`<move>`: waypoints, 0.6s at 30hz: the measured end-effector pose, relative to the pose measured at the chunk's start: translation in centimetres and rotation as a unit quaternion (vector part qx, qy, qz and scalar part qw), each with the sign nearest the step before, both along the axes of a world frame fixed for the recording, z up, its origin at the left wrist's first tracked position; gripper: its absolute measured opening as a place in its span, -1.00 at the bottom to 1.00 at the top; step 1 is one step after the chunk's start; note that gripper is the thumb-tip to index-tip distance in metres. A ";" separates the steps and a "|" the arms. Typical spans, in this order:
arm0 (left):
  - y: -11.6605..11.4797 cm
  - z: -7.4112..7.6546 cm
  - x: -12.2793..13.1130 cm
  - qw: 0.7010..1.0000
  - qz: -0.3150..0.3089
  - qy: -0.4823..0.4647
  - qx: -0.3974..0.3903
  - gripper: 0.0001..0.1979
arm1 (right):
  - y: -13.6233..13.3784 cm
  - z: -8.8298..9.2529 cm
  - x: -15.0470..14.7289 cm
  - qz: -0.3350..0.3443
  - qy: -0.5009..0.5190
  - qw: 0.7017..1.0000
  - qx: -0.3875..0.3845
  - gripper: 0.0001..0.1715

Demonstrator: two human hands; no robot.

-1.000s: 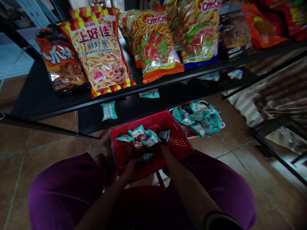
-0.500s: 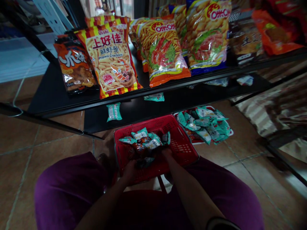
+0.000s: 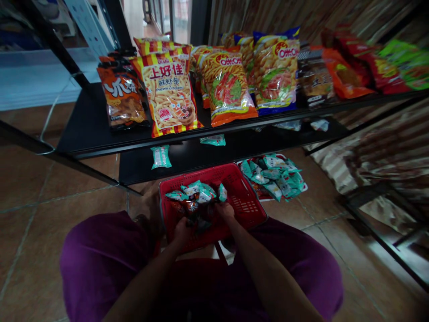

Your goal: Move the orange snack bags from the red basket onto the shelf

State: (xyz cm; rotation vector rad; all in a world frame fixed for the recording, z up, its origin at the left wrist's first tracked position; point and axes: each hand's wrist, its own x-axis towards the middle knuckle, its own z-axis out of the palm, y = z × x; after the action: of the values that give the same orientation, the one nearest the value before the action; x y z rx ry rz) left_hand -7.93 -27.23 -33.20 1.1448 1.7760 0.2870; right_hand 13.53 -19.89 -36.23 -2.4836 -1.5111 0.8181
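Observation:
A red plastic basket [image 3: 246, 203] sits on the tiled floor between my knees. Both hands reach into it. My left hand [image 3: 181, 230] and my right hand [image 3: 224, 211] close from either side around a bunch of small teal and orange snack packets [image 3: 196, 197], which rise above the basket's rim. My fingers curl around the packets and are partly hidden under them.
A heap of teal packets [image 3: 273, 176] lies on a tray right of the basket. Two loose packets [image 3: 161, 156] rest on the low black shelf [image 3: 187, 156]. Large snack bags [image 3: 169, 96] line the upper shelf. A second rack [image 3: 385, 210] stands at right.
The camera has tilted up, showing more of the upper shelf. Both hands have drawn closer together and gathered the packets into a tighter bunch.

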 end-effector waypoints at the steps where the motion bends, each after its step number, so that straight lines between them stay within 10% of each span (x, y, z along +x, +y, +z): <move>1: 0.0 0.3 -0.1 1.000 0.010 0.004 0.003 -0.89 | -0.1 0.5 -0.4 0.012 0.000 1.000 -0.002 -0.75; 18: 0.2 1.8 -0.2 0.999 0.040 -0.012 0.011 -0.76 | 1.2 8.8 -5.0 0.027 0.119 0.940 0.317 -0.96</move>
State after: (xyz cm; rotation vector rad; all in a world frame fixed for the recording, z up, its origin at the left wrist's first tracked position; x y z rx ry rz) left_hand -8.10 -27.00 -31.44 1.0835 1.8045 0.3672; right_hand 8.56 -18.71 -27.39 -1.8141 -1.4639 0.5014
